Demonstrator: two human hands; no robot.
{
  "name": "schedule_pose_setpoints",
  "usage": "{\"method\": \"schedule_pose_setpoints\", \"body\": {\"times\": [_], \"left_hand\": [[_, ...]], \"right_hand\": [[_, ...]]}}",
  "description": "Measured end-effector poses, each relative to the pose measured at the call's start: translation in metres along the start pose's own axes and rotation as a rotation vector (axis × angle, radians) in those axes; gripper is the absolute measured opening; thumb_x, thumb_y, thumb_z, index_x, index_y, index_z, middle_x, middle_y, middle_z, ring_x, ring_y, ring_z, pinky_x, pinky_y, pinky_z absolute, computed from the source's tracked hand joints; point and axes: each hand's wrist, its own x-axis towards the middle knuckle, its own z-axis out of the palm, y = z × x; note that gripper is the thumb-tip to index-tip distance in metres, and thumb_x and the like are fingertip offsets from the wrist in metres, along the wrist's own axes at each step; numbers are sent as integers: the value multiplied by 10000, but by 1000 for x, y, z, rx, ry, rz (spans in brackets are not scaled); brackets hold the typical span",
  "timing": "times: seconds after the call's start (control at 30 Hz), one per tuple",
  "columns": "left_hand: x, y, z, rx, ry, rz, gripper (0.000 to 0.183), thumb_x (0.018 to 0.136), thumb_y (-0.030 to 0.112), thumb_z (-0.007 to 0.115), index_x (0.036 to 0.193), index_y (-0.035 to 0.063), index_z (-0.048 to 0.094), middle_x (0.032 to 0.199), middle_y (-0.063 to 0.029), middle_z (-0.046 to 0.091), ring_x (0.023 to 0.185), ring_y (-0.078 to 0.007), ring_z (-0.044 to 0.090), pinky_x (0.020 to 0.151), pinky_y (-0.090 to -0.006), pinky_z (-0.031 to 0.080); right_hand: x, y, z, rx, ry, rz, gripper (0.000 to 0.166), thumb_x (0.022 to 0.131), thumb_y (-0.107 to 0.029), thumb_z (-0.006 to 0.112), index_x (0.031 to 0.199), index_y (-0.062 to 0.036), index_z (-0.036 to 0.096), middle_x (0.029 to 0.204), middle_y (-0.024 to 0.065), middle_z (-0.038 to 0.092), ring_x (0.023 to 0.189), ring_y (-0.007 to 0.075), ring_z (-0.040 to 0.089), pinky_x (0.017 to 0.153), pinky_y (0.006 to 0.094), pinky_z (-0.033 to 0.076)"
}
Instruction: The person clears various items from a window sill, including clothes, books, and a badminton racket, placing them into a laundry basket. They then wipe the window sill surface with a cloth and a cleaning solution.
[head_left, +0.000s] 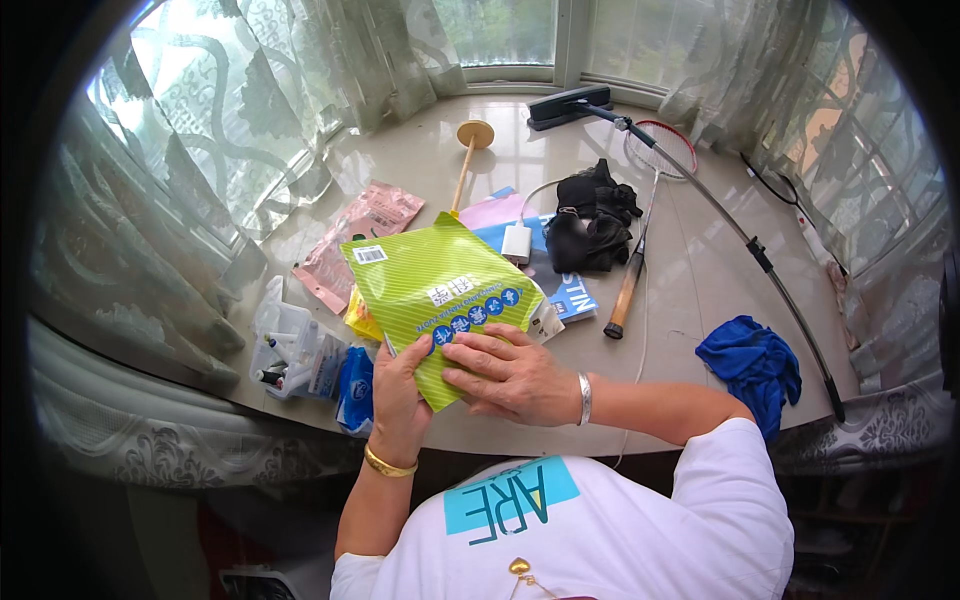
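Observation:
A green striped paperback book (420, 262) is held tilted in front of my chest, above the window ledge. My left hand (401, 390) grips its lower left corner, thumb on the cover. My right hand (510, 371) lies spread on the lower part of the cover, over some of the printed characters. Behind the book, a white charger (517, 243) with a cable rests on a blue and pink book or folder (574, 296). Black fabric (592, 221) is bunched beside the charger. A pink plastic package (356, 240) and a yellow packet (361, 319) lie partly hidden left of the book.
A clear plastic bin (281, 337) of small items and a blue wipes pack (355, 388) are at left. Farther back are a wooden stick with a round disc (475, 135) and a long-handled squeegee (570, 107). Rightward lie a badminton racket (626, 292) and blue cloth (752, 367). Curtains surround the ledge.

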Motion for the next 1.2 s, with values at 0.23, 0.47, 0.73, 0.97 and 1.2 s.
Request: {"method": "schedule_pose_setpoints", "body": {"times": [0.23, 0.47, 0.73, 0.97, 1.2], "left_hand": [[-25, 73, -13, 143, 130, 344, 304, 856, -33, 522, 1157, 10, 537, 1082, -138, 610, 934, -210, 628, 781, -338, 548], [-46, 103, -14, 181, 305, 532, 374, 844, 31, 573, 1208, 3, 494, 1115, -135, 585, 1010, -235, 592, 831, -377, 532], [-44, 104, -25, 146, 309, 532, 375, 858, 62, 565, 1214, -22, 482, 1130, -161, 577, 1014, -251, 595, 834, -393, 534], [-57, 107, -23, 132, 330, 538, 362, 858, 61, 557, 1205, -25, 493, 1123, -162, 585, 995, -250, 605, 831, -388, 533], [-59, 115, -27, 166, 313, 601, 346, 857, 72, 571, 1185, -21, 515, 1108, -153, 593, 984, -246, 609, 822, -384, 533]], "right_hand": [[-50, 106, -27, -199, 34, 436, 352, 784, -182, 674, 1078, -11, 586, 1113, 146, 584, 1025, 299, 553, 873, 383, 450], [-70, 196, -47, -353, 94, 701, 335, 758, -173, 681, 1069, -69, 613, 989, 124, 609, 946, 309, 557, 823, 384, 475], [-61, 261, -23, -371, -168, 881, 135, 831, -212, 543, 857, -133, 650, 961, 79, 634, 931, 274, 605, 786, 394, 501], [-64, 292, -100, 395, 843, 941, 115, 826, -83, 629, 917, -29, 674, 807, -9, 644, 725, 61, 558, 689, 213, 456], [-94, 297, -123, 383, 690, 1105, 168, 816, -131, 665, 946, -25, 674, 831, -2, 636, 744, 66, 559, 693, 203, 449]]}}
